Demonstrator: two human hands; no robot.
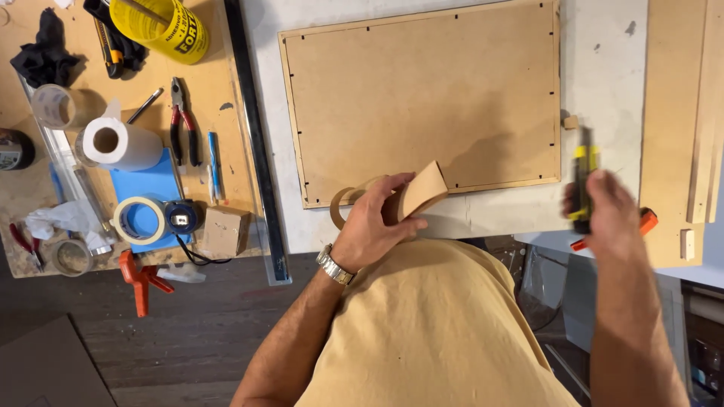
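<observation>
Left hand (375, 226), low centre of frame, is closed around a roll of brown paper tape (354, 202) with a loose flap lifted against the bottom edge of the picture frame (422, 102), which lies face down showing its brown backing board pinned by small tabs; no tape looks laid along that edge yet, so sealing the back seems barely begun. Right hand (607, 211), lower right and motion-blurred, grips a yellow-and-black utility knife (583, 177) just off the frame's right corner. Packaging: a yellow cylindrical tub (162, 29) with black lettering at upper left, a small cardboard box (224, 231) at lower left.
</observation>
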